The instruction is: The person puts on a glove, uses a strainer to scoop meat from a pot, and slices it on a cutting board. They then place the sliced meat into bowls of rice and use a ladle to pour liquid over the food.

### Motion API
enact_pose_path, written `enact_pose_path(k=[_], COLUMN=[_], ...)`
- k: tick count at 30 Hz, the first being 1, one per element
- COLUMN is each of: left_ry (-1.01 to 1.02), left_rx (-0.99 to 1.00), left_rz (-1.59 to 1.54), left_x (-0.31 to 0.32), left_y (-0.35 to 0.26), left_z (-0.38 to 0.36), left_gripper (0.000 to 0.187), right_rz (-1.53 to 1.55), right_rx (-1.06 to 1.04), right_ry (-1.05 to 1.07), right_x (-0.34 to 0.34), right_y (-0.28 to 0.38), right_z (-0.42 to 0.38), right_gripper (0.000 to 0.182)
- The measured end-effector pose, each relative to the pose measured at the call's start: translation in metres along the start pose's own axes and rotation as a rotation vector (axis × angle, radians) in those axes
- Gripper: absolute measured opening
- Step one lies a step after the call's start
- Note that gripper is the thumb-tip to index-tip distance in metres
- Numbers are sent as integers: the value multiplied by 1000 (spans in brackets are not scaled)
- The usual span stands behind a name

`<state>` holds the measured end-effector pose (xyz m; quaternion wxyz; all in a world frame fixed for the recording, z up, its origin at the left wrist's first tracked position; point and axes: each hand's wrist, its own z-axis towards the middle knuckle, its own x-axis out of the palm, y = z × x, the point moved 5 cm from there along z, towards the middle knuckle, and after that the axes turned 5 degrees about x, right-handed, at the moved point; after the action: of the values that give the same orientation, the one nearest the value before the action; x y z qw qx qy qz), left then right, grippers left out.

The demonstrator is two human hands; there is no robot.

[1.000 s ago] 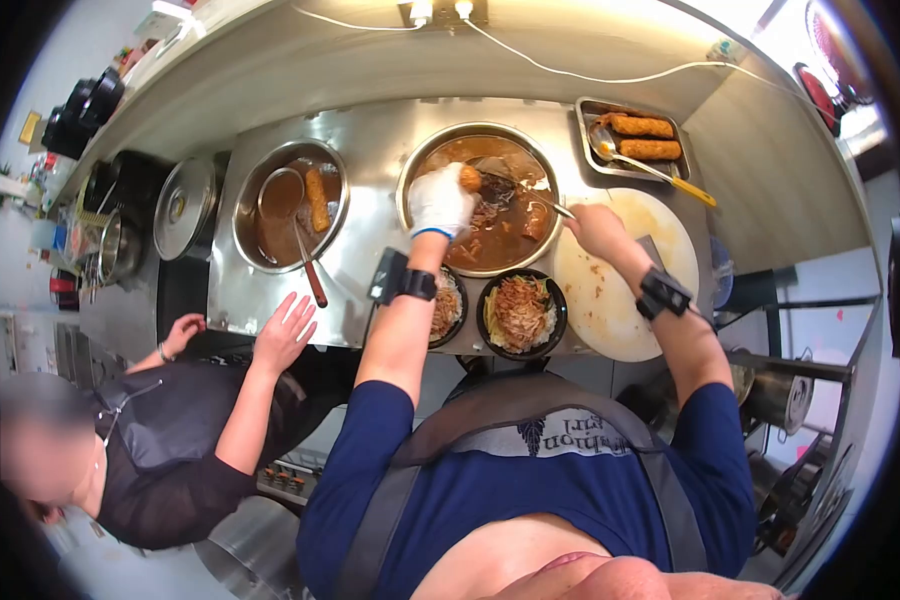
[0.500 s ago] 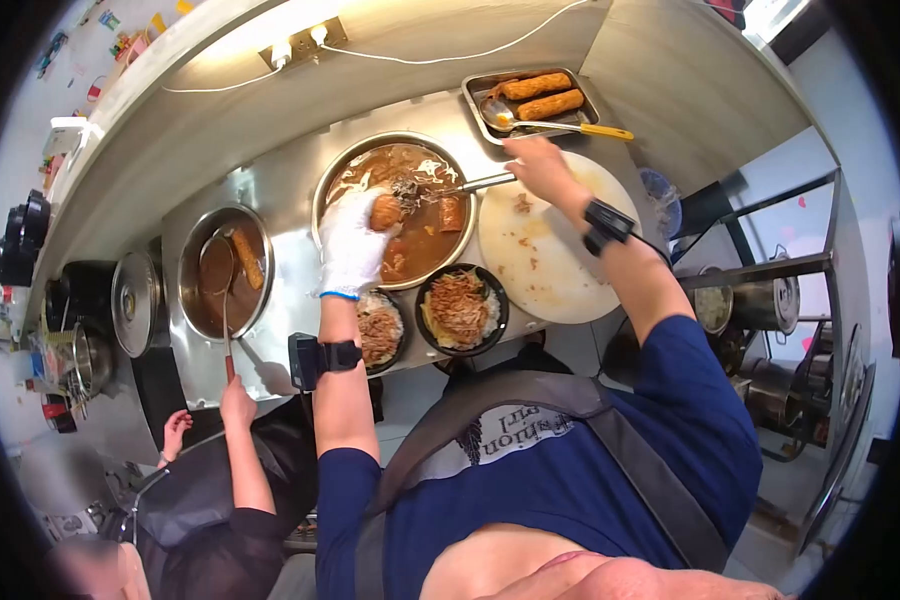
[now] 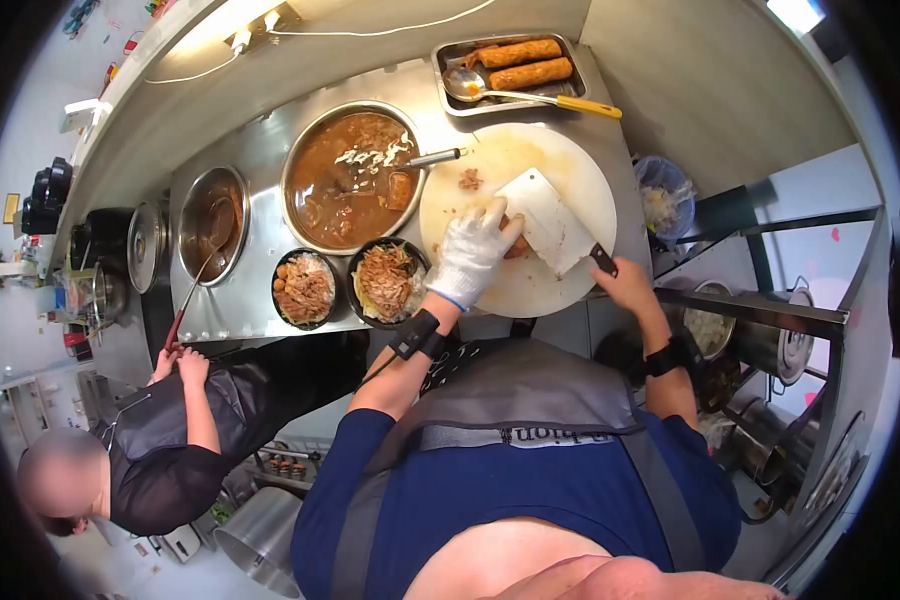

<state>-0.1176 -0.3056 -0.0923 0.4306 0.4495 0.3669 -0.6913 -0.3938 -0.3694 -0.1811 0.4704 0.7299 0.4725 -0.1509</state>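
My left hand (image 3: 472, 252), in a white glove, presses a brown piece of food (image 3: 515, 238) down on the round white cutting board (image 3: 570, 290). Its fingers are wrapped over the piece, beside the blade. My right hand (image 3: 630, 284) grips the dark handle of a cleaver (image 3: 550, 222), whose wide blade lies over the board next to the piece. Meat scraps (image 3: 470, 180) lie on the board. Left of it, a black bowl of shredded meat and vegetables (image 3: 388, 283) and another bowl with meat and rice (image 3: 304, 288) stand near the counter's edge.
A large pot of brown stew (image 3: 350, 180) with a metal-handled utensil stands left of the board. Behind is a tray (image 3: 510, 105) with two rolls and a yellow-handled spoon (image 3: 540, 98). At left, a co-worker (image 3: 190, 430) holds a ladle in a smaller pot (image 3: 213, 225).
My left hand has moved right from the stew pot to the board with the brown piece. My right hand, empty before, now holds the cleaver. The co-worker's roll is no longer visible in the smaller pot.
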Motion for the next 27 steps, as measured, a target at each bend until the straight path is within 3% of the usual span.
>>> enact_pose_path(k=[3, 5, 7, 9, 10, 13, 19, 27], left_ry=[99, 210, 123, -88, -85, -127, -142, -104], left_rx=[-85, -259, -313, -314, -313, -334, -334, -418], left_rz=[39, -46, -165, -178, -174, -216, -216, -383], left_x=[2, 16, 25, 20, 23, 23, 24, 27], left_y=[-22, -19, -18, -19, -18, -17, -16, -8], left_z=[-10, -31, -44, -50, -52, -53, -53, -54], left_gripper=[34, 34, 32, 29, 29, 26, 28, 28], right_rz=[50, 62, 388, 452, 508, 403, 214, 115], right_rx=[-149, -191, -74, -93, -110, -272, -256, -329], right_ry=[-129, -148, 57, 65, 70, 11, 146, 166], right_x=[-31, -29, -20, -10, -6, -10, -22, -31], right_y=[11, 1, 3, 8, 12, 31, 56, 77], right_z=[-15, -13, -17, -20, -22, -30, -41, -35], right_gripper=[38, 37, 37, 36, 36, 31, 31, 31])
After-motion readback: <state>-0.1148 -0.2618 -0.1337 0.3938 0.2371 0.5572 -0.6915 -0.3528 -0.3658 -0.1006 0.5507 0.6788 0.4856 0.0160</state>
